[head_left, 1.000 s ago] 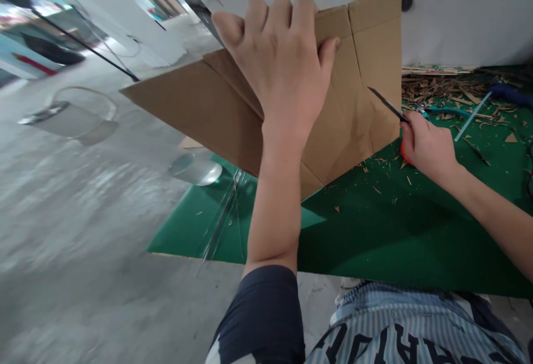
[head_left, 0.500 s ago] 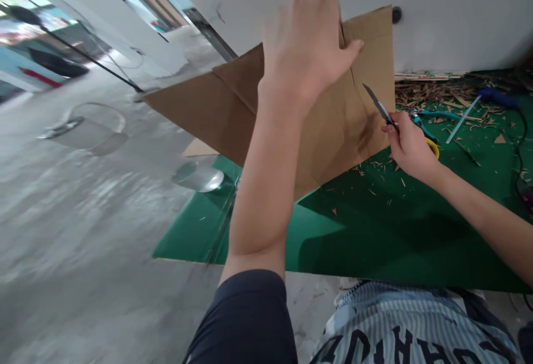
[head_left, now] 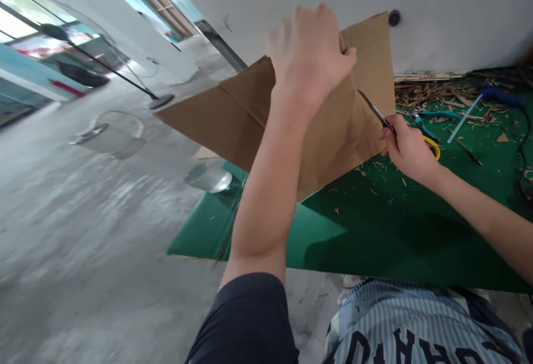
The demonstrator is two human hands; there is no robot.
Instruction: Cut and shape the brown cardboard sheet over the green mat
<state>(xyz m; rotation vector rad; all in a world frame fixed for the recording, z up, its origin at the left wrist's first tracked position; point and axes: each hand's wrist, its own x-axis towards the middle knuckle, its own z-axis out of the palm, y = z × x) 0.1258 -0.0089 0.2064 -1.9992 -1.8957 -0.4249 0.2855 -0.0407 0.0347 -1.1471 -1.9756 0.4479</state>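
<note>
My left hand (head_left: 310, 53) is closed over the upper edge of a creased brown cardboard sheet (head_left: 333, 130) and holds it up at a slant above the green tabletop (head_left: 375, 247). The sheet has fold lines, and its left corner sticks out past the table. In my right hand (head_left: 410, 147) is a pair of scissors (head_left: 375, 109), with a yellow handle loop showing behind the fingers. Their blades look closed and point up and left, over the right part of the cardboard. Whether the tip touches it I cannot tell.
Brown cardboard scraps (head_left: 433, 97) are heaped along the wall side. Teal-handled pliers (head_left: 441, 114), a glue stick (head_left: 464, 119) and a blue glue gun (head_left: 499, 95) with a black cord lie at the right. A clear round container (head_left: 208, 178) stands at the table's left end.
The view has shifted slightly, so the background sits farther right. The cardboard bends more near my left thumb, and the scissors' tip is a little farther left and lower. Both hands keep their hold.
</note>
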